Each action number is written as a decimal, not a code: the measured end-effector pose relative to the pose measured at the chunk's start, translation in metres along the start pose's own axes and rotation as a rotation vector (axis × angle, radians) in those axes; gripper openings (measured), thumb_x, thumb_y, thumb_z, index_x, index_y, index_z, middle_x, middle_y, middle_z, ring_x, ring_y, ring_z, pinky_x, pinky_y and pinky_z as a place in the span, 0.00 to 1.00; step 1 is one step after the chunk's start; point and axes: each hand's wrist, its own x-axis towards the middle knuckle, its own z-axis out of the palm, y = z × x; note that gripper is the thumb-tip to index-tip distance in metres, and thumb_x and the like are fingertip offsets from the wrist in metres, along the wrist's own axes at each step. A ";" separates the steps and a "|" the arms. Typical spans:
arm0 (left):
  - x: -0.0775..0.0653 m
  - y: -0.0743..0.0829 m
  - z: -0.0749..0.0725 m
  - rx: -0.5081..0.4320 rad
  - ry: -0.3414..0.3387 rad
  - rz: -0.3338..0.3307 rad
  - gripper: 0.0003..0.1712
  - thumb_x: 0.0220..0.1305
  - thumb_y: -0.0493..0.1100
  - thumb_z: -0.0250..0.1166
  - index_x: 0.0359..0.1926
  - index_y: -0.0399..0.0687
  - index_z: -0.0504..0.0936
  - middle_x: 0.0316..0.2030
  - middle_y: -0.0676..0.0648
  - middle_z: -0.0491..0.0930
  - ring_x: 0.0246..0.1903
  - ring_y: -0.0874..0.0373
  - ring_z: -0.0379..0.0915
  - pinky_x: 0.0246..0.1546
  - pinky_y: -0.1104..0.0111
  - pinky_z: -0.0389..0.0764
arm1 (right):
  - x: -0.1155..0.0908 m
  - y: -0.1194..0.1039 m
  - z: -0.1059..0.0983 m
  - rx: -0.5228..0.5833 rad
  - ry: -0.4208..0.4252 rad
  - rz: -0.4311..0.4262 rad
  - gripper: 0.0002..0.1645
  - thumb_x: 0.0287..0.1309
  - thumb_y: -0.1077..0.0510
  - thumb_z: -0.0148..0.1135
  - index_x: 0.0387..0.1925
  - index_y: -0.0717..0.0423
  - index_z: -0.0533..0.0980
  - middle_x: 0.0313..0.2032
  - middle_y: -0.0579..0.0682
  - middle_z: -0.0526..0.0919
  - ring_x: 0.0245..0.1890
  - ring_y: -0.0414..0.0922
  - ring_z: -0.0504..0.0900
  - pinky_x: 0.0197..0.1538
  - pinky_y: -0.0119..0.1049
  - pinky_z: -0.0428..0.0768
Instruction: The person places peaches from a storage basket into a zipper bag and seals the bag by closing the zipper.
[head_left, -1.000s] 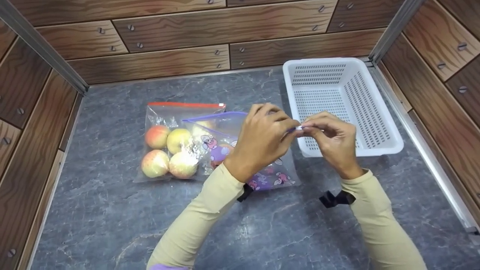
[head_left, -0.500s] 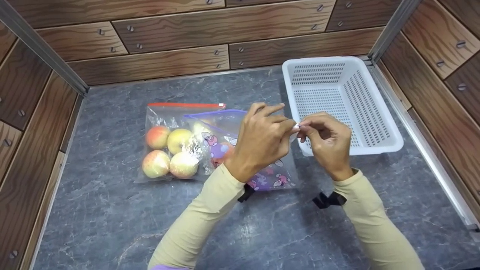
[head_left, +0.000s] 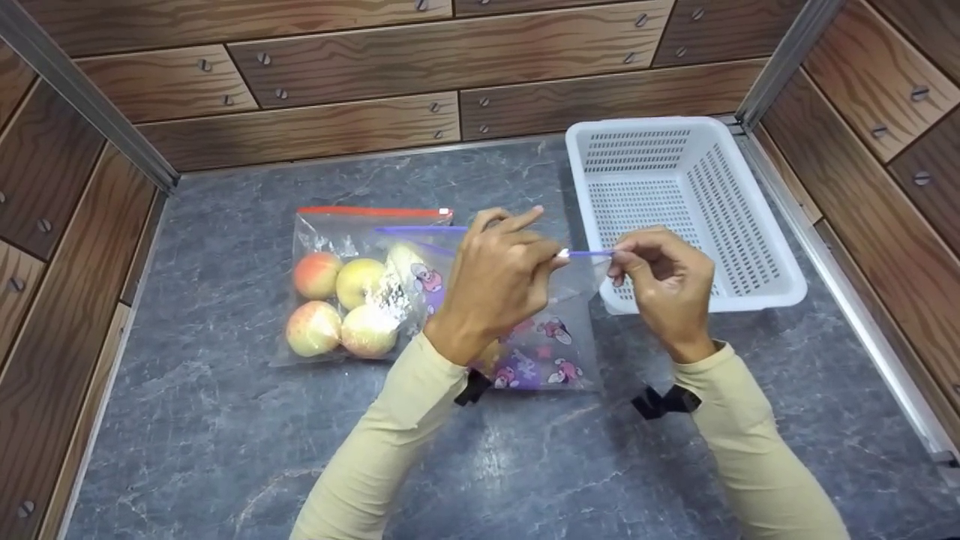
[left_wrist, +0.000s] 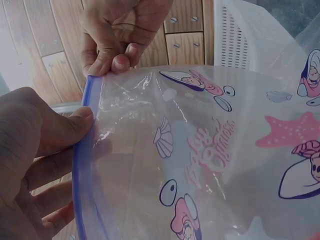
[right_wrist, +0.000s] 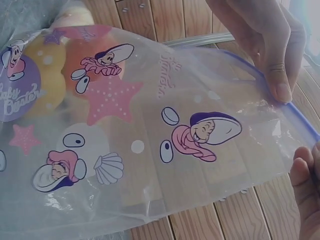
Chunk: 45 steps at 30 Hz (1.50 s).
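A clear zip bag (head_left: 555, 337) with a purple zip and pink cartoon print is raised at its zipped edge. My left hand (head_left: 491, 281) pinches the zip at its small white slider (head_left: 563, 253), with the other fingers spread. My right hand (head_left: 664, 289) pinches the zip's right end, so a short purple stretch runs taut between the hands. In the left wrist view, the left thumb lies on the purple zip (left_wrist: 84, 150). Through the printed film in the right wrist view, yellow and orange round shapes (right_wrist: 50, 65) show low in the bag. My left hand hides part of it.
Left of the printed bag, partly under it, lies a second clear bag with a red zip (head_left: 367, 211), holding several apples (head_left: 313, 328). A white perforated basket (head_left: 750, 195) stands at the back right. Wood-patterned walls (head_left: 337, 67) enclose the grey marbled table (head_left: 225, 450).
My left hand has moved left along the zip with the slider, away from the right hand. A purple length now shows between them. The right hand has shifted only slightly.
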 end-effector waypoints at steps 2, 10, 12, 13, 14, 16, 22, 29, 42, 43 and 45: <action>-0.001 -0.002 -0.001 0.000 0.008 0.003 0.09 0.68 0.45 0.67 0.33 0.50 0.90 0.36 0.52 0.89 0.55 0.51 0.82 0.59 0.58 0.75 | 0.000 0.000 0.001 -0.007 0.003 0.003 0.05 0.50 0.86 0.60 0.28 0.80 0.76 0.26 0.61 0.81 0.21 0.44 0.80 0.24 0.30 0.80; -0.007 -0.010 -0.005 -0.017 0.028 -0.007 0.09 0.68 0.46 0.67 0.34 0.50 0.91 0.34 0.53 0.89 0.55 0.51 0.81 0.59 0.59 0.73 | -0.001 0.000 0.003 -0.032 0.010 0.019 0.05 0.51 0.85 0.59 0.27 0.80 0.76 0.26 0.59 0.81 0.20 0.43 0.79 0.23 0.30 0.79; -0.009 -0.012 -0.006 -0.019 0.031 -0.014 0.09 0.69 0.46 0.67 0.34 0.50 0.91 0.34 0.53 0.89 0.55 0.51 0.82 0.59 0.59 0.73 | -0.001 0.001 0.003 -0.028 0.017 0.016 0.05 0.51 0.85 0.60 0.26 0.80 0.75 0.26 0.59 0.81 0.20 0.43 0.78 0.23 0.29 0.79; -0.010 -0.013 -0.007 -0.020 0.031 -0.017 0.09 0.68 0.46 0.67 0.34 0.50 0.91 0.34 0.53 0.89 0.55 0.51 0.82 0.59 0.59 0.73 | -0.001 0.001 0.003 -0.026 0.020 0.014 0.05 0.51 0.85 0.60 0.26 0.80 0.75 0.26 0.59 0.81 0.20 0.43 0.79 0.24 0.29 0.79; -0.011 -0.014 -0.007 -0.018 0.032 -0.019 0.09 0.69 0.46 0.67 0.34 0.50 0.91 0.34 0.52 0.89 0.54 0.51 0.82 0.59 0.59 0.73 | -0.002 0.001 0.002 -0.020 0.024 0.013 0.05 0.51 0.85 0.60 0.26 0.80 0.75 0.26 0.60 0.80 0.20 0.43 0.78 0.24 0.30 0.79; -0.013 -0.016 -0.009 -0.014 0.032 -0.022 0.10 0.69 0.47 0.67 0.34 0.50 0.91 0.34 0.52 0.89 0.54 0.51 0.82 0.60 0.59 0.73 | -0.002 0.002 0.002 -0.015 0.030 0.013 0.05 0.51 0.86 0.59 0.26 0.81 0.75 0.26 0.59 0.80 0.20 0.43 0.79 0.23 0.30 0.79; -0.020 -0.023 -0.013 -0.023 0.036 -0.044 0.09 0.67 0.46 0.68 0.33 0.49 0.90 0.33 0.51 0.89 0.54 0.50 0.82 0.60 0.57 0.73 | -0.003 0.002 0.001 -0.009 0.049 0.025 0.04 0.51 0.86 0.58 0.26 0.82 0.74 0.26 0.59 0.81 0.20 0.43 0.79 0.23 0.30 0.80; -0.031 -0.036 -0.021 -0.037 0.041 -0.093 0.08 0.66 0.46 0.69 0.32 0.48 0.90 0.33 0.49 0.89 0.54 0.47 0.82 0.61 0.53 0.72 | -0.002 0.005 -0.005 0.026 0.065 0.034 0.04 0.52 0.85 0.59 0.26 0.84 0.73 0.27 0.59 0.81 0.20 0.44 0.79 0.23 0.30 0.79; -0.052 -0.059 -0.044 -0.015 0.072 -0.119 0.05 0.62 0.42 0.73 0.30 0.47 0.90 0.33 0.48 0.89 0.55 0.47 0.81 0.57 0.52 0.74 | 0.000 0.009 -0.007 0.055 0.084 0.043 0.03 0.53 0.85 0.58 0.27 0.84 0.73 0.25 0.59 0.81 0.19 0.44 0.79 0.23 0.30 0.79; -0.054 -0.060 -0.045 -0.019 0.074 -0.122 0.05 0.61 0.42 0.73 0.30 0.46 0.90 0.33 0.48 0.89 0.55 0.47 0.81 0.57 0.51 0.74 | 0.001 0.009 -0.007 0.050 0.084 0.044 0.03 0.53 0.85 0.58 0.27 0.84 0.73 0.25 0.59 0.81 0.19 0.44 0.79 0.23 0.30 0.79; -0.056 -0.063 -0.047 -0.026 0.075 -0.131 0.04 0.60 0.41 0.74 0.30 0.46 0.90 0.33 0.49 0.89 0.56 0.46 0.81 0.56 0.51 0.74 | 0.001 0.009 -0.006 0.052 0.084 0.047 0.03 0.53 0.85 0.58 0.27 0.84 0.73 0.25 0.59 0.81 0.19 0.44 0.79 0.22 0.30 0.79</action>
